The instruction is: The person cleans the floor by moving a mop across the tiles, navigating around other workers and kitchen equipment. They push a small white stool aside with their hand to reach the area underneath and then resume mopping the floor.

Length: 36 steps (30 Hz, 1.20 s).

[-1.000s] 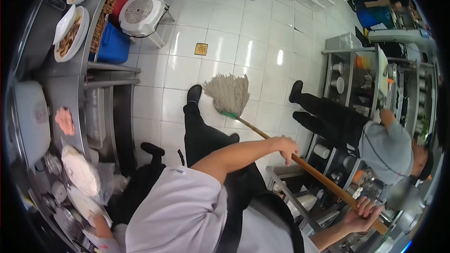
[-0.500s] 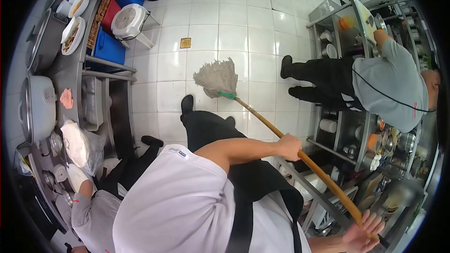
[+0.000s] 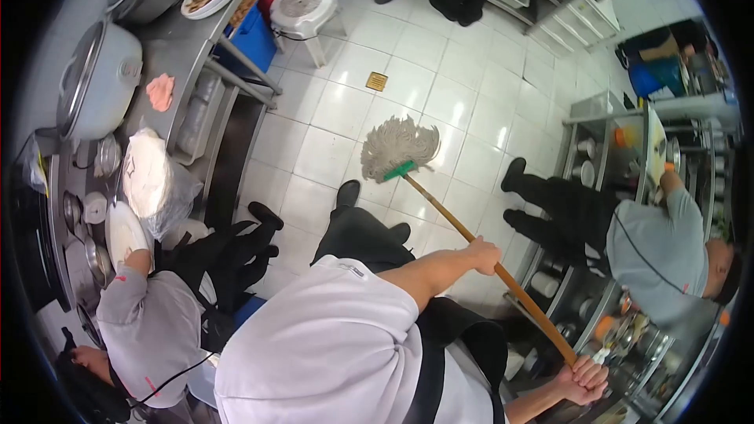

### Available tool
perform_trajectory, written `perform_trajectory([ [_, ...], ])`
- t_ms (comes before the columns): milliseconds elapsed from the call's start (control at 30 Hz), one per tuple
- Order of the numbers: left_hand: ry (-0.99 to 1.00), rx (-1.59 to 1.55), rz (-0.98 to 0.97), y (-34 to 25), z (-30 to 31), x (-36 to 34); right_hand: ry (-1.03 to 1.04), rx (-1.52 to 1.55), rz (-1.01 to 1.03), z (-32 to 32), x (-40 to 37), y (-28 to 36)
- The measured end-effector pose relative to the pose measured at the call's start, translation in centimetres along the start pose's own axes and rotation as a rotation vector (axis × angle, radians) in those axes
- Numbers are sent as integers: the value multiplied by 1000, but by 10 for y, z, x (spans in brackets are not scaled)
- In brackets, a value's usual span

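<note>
A string mop with a grey head [image 3: 399, 145], a green clamp [image 3: 399, 171] and a long wooden handle [image 3: 525, 302] slants across the view. Its strands lie spread on the white tiled floor [image 3: 318, 157]. My left hand [image 3: 481, 256] is closed round the middle of the handle. Near the handle's upper end, my right hand [image 3: 583, 381] is wrapped round it, lower right in the view. My shoe [image 3: 348, 193] stands on the tiles just left of the mop head.
One co-worker [image 3: 656, 247] stands at the right-hand shelves, another [image 3: 153, 330] at the left counter. Two people's legs show at the top. A white stool [image 3: 302, 12], blue bins [image 3: 250, 43] and a floor drain [image 3: 377, 81] lie ahead on the left.
The view has turned, so the surroundings appear shifted and tilted. The mop head has fanned out wider, with its clamp turned. Both hands still hold the handle.
</note>
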<state>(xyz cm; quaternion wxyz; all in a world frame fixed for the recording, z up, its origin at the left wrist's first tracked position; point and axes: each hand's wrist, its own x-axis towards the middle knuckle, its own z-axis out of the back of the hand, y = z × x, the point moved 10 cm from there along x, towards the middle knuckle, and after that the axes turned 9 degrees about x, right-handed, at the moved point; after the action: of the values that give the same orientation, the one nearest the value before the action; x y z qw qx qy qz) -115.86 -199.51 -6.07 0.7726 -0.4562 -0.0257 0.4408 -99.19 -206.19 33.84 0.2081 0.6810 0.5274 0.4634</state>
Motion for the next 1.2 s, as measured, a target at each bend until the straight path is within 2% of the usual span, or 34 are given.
perform_trajectory([
  [133,-188,18,133,114,64,-26,100,155,-83,-51,46,-98],
  [200,-255,-10,214,176,111,-54,79,214,-104,-94,71,-156],
  [267,-438,-6,300,246,154,-81,122,243,-120,-131,94,-215],
  [400,-476,144,599,379,223,-156,235,379,-144,-236,103,-323],
  [467,-474,152,789,433,242,-203,246,281,-165,-267,81,-366],
  [567,-408,111,1044,459,247,-268,289,209,-190,-300,36,-393],
  [667,-352,177,1037,455,222,-288,394,148,-178,-307,-12,-381],
  [767,-285,261,1058,437,184,-287,468,124,-198,-280,-58,-359],
  [867,-184,331,1026,405,141,-265,545,105,-218,-251,-72,-320],
  [900,-218,359,991,387,135,-257,565,100,-226,-242,-73,-301],
  [1000,-157,415,788,303,111,-214,578,67,-264,-206,-62,-236],
  [1067,-216,404,687,252,87,-174,563,64,-260,-175,-51,-188],
  [1200,-38,327,463,128,37,-97,506,-87,-260,-138,-25,-84],
])
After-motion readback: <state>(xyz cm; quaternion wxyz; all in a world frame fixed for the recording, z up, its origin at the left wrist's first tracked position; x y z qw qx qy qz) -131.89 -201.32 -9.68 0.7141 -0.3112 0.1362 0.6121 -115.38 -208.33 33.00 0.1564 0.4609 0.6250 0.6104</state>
